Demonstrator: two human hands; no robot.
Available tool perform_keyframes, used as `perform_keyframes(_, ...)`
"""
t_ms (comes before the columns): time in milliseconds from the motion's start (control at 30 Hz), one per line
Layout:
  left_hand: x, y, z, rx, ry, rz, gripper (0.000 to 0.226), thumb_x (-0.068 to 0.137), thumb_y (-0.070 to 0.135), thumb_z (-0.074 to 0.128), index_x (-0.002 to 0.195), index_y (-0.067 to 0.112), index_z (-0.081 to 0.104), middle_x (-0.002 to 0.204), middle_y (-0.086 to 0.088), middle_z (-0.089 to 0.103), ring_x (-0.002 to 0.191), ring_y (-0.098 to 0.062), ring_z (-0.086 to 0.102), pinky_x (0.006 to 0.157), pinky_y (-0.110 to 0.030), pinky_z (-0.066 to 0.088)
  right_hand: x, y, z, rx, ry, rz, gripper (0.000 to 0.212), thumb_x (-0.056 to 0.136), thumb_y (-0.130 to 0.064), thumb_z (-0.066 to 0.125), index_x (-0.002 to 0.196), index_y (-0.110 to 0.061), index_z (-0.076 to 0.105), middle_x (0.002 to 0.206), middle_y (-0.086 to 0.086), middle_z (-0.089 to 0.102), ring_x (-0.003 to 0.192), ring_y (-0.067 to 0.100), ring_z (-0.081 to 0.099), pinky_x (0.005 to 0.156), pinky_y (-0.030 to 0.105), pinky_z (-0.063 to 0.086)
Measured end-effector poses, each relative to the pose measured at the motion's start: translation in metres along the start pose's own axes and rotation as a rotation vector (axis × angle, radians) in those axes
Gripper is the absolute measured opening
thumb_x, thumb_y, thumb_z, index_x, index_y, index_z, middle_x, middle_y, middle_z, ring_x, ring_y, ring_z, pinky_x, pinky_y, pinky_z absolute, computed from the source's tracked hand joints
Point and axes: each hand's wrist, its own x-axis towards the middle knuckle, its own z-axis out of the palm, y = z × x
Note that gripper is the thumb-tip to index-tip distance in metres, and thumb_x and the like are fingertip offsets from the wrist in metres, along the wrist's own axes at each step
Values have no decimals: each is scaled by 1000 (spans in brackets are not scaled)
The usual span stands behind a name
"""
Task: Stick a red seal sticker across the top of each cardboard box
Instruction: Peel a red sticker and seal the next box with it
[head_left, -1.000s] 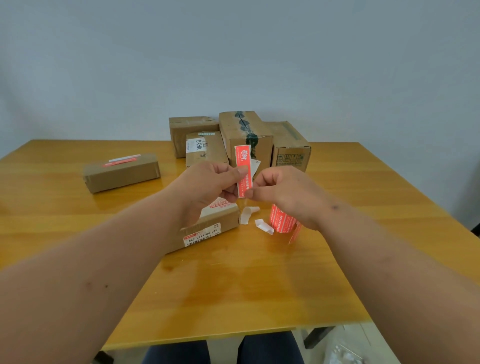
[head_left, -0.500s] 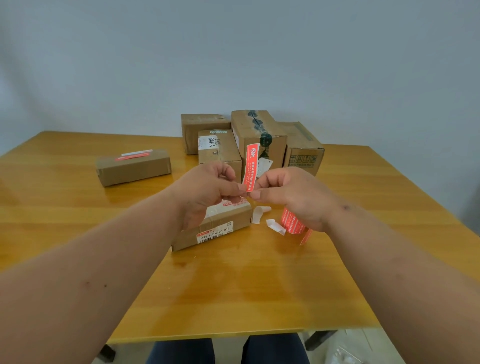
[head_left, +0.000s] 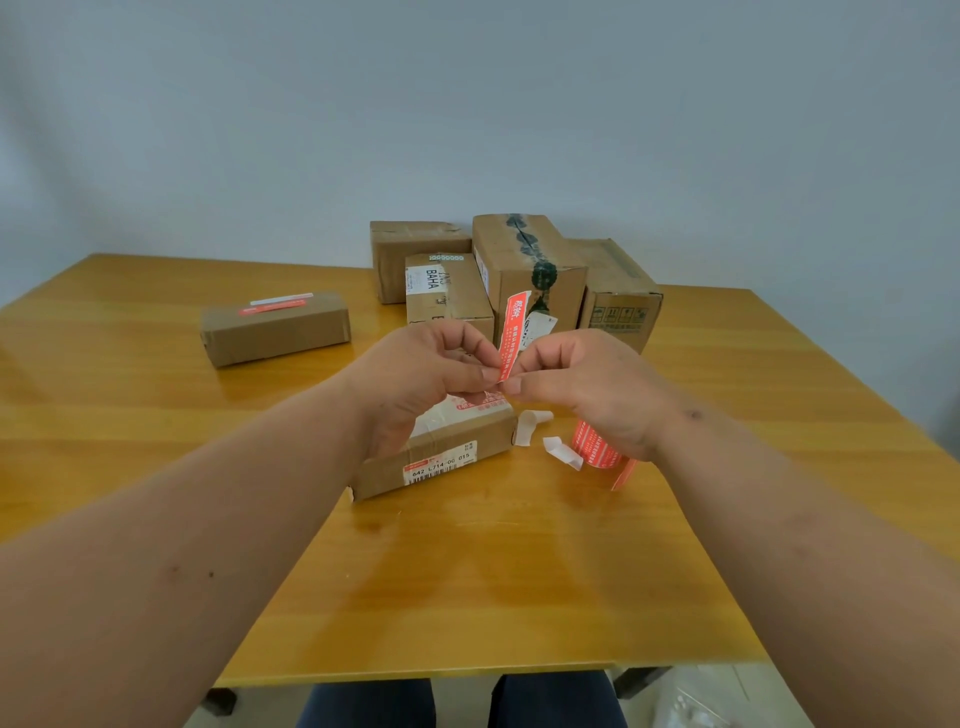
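Both hands are pinching the lower end of one red seal sticker (head_left: 513, 332) above the near box (head_left: 441, 447): left hand (head_left: 426, 379) and right hand (head_left: 587, 384) fingertips are pressing together there, probably peeling its backing. The sticker is standing upright, clear of the worktop (head_left: 467, 571).

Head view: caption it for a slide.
Both hands, left hand and right hand, pinch a red seal sticker above a cardboard box.

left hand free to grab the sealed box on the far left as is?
Probably not yet: the left hand pinches the red sticker together with the right hand. The path to the sealed box looks open.
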Motion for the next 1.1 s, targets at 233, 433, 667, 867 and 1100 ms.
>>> perform_keyframes(233, 1, -2, 0, -6, -12, 0, 14, 84, -6, 65, 92, 6, 66, 69, 0, 69, 60, -5, 64, 56, -14, 50, -3, 0, -2, -5, -11, -4, 8, 84, -24, 70, 79, -18, 72, 75, -7, 67, 78, 8, 60, 78, 31, 47)
perform_keyframes(433, 0, -2, 1, -22, -29, -7, 14, 84, -7, 65, 94, 4, 66, 75, -6, 68, 61, -6, 64, 56, -13, 49, -3, -2, -1, -25, 12, -12, 6, 82, -25, 71, 77, -23, 73, 76, -12, 70, 82, 4, 63, 75, 26, 45)
perform_keyframes(667, -2, -2, 1, 26, -74, -2, 14, 87, -2, 63, 99, 3, 67, 79, -4, 72, 67, -6, 65, 60, -12, 50, -4, -3, -2, -37, 49, -16, 7, 82, -25, 71, 78, -20, 75, 81, -8, 71, 86, 8, 64, 71, 24, 44)
perform_keyframes(867, -4, 2, 2, 110, -67, -12, 11, 83, 14, 72, 93, 9, 70, 83, -3, 74, 79, -13, 65, 69, -12, 46, -4, -5, -3, -74, 49, -11, 11, 84, -25, 69, 75, -19, 72, 82, -5, 70, 84, 9, 62, 67, 21, 41)
perform_keyframes(1100, -2, 5, 0, 171, -34, -52, 6, 91, 10, 64, 93, 5, 67, 85, -7, 76, 77, -15, 70, 78, -15, 48, -2, -4, -4, -138, 31, 4, 9, 80, -18, 68, 76, -11, 70, 92, 7, 71, 79, 21, 63, 71, 31, 52)
